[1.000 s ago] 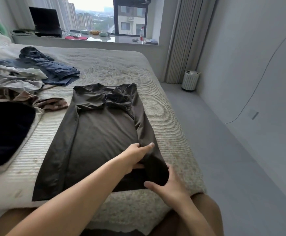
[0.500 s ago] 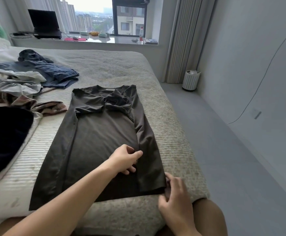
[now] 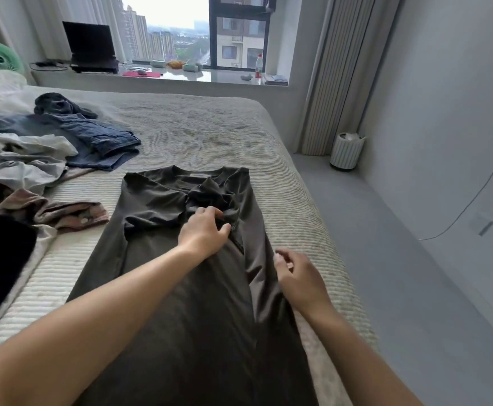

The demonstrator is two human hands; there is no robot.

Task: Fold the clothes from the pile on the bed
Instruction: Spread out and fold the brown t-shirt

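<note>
One dark garment point(image 3: 181, 288) lies flat mid-fold on the bed point(image 3: 210, 136), left hand point(image 3: 202, 234) pinching its bunched sleeve, right hand point(image 3: 296, 276) loosely curled, empty, beside the edge; rumpled pile point(image 3: 34, 153) far-left looks unfolded.

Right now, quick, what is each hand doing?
Left hand: fingers curled, pinching the bunched sleeve of the dark shirt.
Right hand: fingers loosely curled at the shirt's right edge; whether it holds cloth cannot be told.

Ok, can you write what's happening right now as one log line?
step: folding dark dress | left hand: on bunched sleeves | right hand: at right edge
</note>
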